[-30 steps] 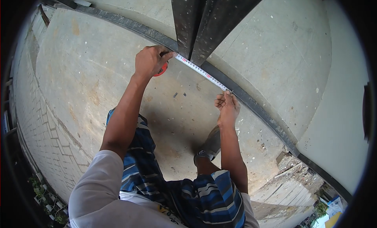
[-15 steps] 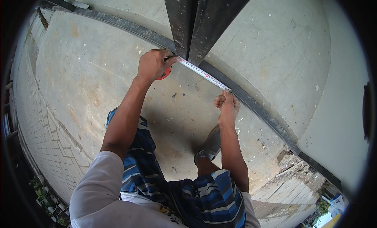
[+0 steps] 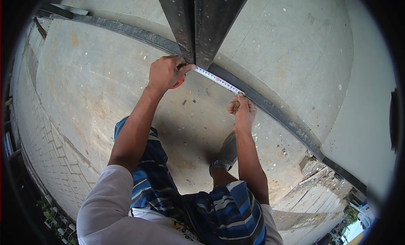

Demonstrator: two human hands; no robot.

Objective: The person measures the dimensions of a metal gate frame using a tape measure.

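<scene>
A white tape measure point(image 3: 219, 81) with red and black markings is stretched between my hands, along the dark metal rail point(image 3: 270, 105) on the floor. My left hand point(image 3: 165, 73) is closed around its red case point(image 3: 179, 82), mostly hidden by the palm, with the thumb on the blade beside the foot of a dark upright post point(image 3: 204, 29). My right hand point(image 3: 244, 111) pinches the free end of the blade at the rail's near edge, its other fingers curled in.
Concrete floor point(image 3: 105, 55) lies on both sides of the rail. Broken concrete point(image 3: 316, 171) shows at the right, below the rail. Two small dark bits point(image 3: 189, 102) rest on the floor between my arms. A light wall point(image 3: 371, 89) stands at the far right.
A shorter stretch of blade shows between my hands now. My right hand has shifted slightly left and up in view, and the whole scene has moved a little with my head.
</scene>
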